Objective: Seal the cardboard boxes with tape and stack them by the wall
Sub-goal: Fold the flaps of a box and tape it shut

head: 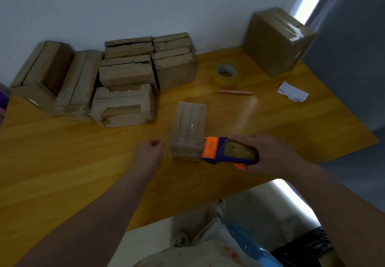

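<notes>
**Dispenser at the box's near end**

The small cardboard box [188,129] lies on the surface [83,162]. The blue-and-orange tape dispenser [229,152] touches its near right corner, gripped by the right hand [270,154] with fingers wrapped round it. The left hand [149,152] sits just beside the box, fingers curled (pinching tape or nothing, I cannot tell). Other boxes [127,79] are piled against the wall [125,6].

A yellow-orange wooden tabletop [62,162] carries a huddle of worn brown cardboard boxes [125,74] along its far edge toward the left, pressed together against the wall. A small ribbed cardboard box [188,120] stands alone near the middle. Beyond it lie a roll of clear yellowish packing tape [227,74] and, just in front of it, a slim pink pen [236,92]. Near the right edge rests a crumpled white paper scrap [292,94]; a large taped brown carton [275,43] fills the far right corner.
</notes>
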Available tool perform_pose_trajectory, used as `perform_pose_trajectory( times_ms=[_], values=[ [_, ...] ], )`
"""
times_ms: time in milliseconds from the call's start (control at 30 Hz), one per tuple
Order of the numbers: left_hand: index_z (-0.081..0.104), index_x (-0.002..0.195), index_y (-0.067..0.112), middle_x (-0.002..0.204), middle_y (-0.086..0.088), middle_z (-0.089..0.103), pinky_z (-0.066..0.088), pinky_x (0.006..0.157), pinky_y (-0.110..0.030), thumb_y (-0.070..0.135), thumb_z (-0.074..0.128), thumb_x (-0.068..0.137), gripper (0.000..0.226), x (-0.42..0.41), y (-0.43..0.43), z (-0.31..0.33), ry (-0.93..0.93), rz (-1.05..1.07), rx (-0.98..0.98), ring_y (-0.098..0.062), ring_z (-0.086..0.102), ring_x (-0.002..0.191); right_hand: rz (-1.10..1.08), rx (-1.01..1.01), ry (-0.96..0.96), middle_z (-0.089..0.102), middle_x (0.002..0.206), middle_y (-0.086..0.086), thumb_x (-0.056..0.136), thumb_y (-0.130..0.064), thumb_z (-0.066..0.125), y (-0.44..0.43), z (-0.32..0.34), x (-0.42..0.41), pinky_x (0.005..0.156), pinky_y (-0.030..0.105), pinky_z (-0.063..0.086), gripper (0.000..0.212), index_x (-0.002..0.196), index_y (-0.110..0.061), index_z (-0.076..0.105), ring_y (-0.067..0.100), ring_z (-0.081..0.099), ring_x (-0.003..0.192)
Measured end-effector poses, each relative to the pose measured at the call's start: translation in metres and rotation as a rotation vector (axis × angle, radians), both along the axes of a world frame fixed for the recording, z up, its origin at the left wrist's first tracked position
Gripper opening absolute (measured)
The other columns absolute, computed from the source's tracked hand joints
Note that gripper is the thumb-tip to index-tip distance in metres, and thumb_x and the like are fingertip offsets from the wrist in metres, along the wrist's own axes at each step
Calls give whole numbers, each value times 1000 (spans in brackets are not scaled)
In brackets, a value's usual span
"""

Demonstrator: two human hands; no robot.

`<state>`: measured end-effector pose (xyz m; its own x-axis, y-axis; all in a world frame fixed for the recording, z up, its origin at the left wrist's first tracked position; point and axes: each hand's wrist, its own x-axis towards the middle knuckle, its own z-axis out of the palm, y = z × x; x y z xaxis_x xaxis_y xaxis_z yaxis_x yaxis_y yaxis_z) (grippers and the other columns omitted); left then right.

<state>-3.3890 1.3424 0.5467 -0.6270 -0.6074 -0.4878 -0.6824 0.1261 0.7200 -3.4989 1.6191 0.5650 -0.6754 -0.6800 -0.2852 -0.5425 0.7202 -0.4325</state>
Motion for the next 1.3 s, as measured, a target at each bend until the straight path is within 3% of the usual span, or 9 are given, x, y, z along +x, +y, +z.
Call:
perform_pose_trajectory(
  times_ms=[100,233,300,367,433,500,767,1067,1300],
  values=[
    [63,123,15,120,-1,60,42,86,-30,15,41,100,32,2,14,13,232,-12,34,-16,54,107,-2,-37,-24,53,103,-2,70,-57,75,-3,-5,2,77,32,51,85,140,-59,27,12,54,90],
    [16,153,17,154,0,30,29,95,-24,22,41,101,58,6,17,17,219,-198,113,-16,33,136,-41,-68,-54,52,104,0,69,-59,72,-10,-5,11,78,30,50,82,139,-59,29,13,54,92],
    [-2,154,18,160,-1,15,27,107,-29,30,48,98,76,6,15,21,159,-503,-205,-17,20,144,-54,-89,-51,52,103,-1,65,-67,64,-15,-6,17,77,36,53,83,138,-61,23,14,55,90],
    [-12,152,18,161,-3,-11,4,120,-41,34,51,95,86,6,15,22,71,-861,-598,-17,-8,147,-66,-76,-35,50,101,-3,70,-62,68,-20,-5,21,78,36,53,83,141,-59,24,15,55,89],
    [-17,150,19,158,-1,-23,-12,118,-39,33,51,94,90,4,16,17,1,-1117,-732,-15,-21,144,-68,-57,-23,48,101,-4,75,-55,72,-22,-2,23,80,35,52,81,143,-56,26,15,54,91],
    [-23,147,21,157,0,-25,-14,117,-38,37,52,92,94,3,16,11,-58,-1240,-768,-13,-22,144,-65,-55,-5,48,102,-4,76,-55,72,-21,0,24,80,35,52,82,143,-55,26,15,55,93],
    [-29,138,24,147,7,-33,-18,112,-33,47,57,86,103,1,9,1,-57,-1283,-819,-12,-21,144,-36,-76,-55,54,112,-8,56,-78,55,-5,28,19,80,36,54,88,135,-65,16,10,56,96],
    [-20,149,22,157,3,-24,-14,116,-35,43,60,85,105,0,8,6,-78,-1289,-802,-12,-19,145,23,-1,-60,55,107,-15,74,-55,73,6,53,19,69,18,47,84,143,-54,25,1,56,86],
    [-18,149,25,157,5,-23,-15,116,-35,42,61,85,104,-2,9,3,-75,-1274,-774,-9,-20,144,43,210,-12,44,90,-20,79,-54,67,-18,45,13,65,21,40,76,145,-52,27,4,48,80]
  ],
)
